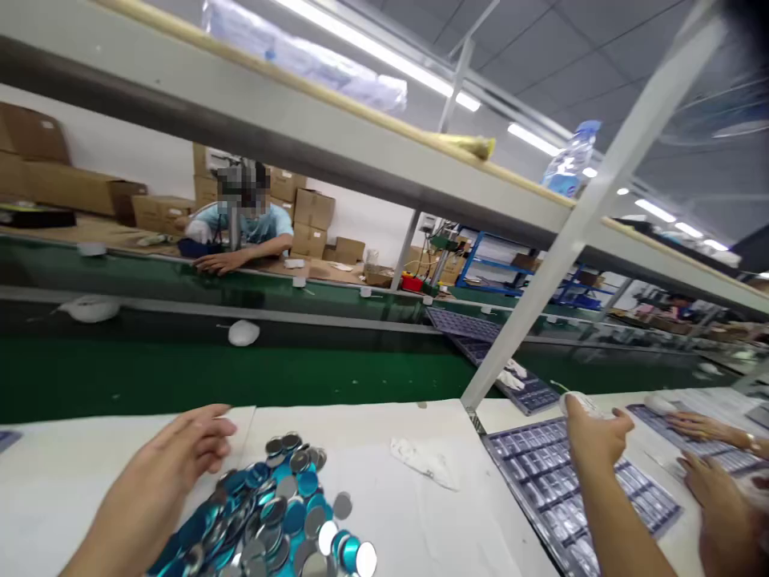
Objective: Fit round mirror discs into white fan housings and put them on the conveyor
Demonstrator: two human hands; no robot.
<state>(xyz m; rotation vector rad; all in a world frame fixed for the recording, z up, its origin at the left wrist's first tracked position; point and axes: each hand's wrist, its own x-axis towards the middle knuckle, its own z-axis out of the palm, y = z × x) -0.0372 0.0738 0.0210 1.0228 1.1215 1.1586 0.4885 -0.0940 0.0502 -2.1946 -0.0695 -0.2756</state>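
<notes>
A heap of round discs (282, 513), some mirror-silver and some blue, lies on the white table top (390, 513) in front of me. My left hand (186, 453) hovers at the heap's upper left edge, fingers stretched out and loosely together, holding nothing. My right hand (594, 437) reaches out to the right over a dark compartment tray (541, 473). Its fingers are closed round a small white oval piece (584, 402), which sticks out past the fingertips.
A co-worker's two hands (706, 429) rest on trays at the far right. A crumpled white cloth (424, 461) lies mid-table. A slanted white post (570, 232) rises from the table's far edge. Beyond it runs a green conveyor (240, 377) carrying white oval shells (243, 332). A person (243, 232) works across it.
</notes>
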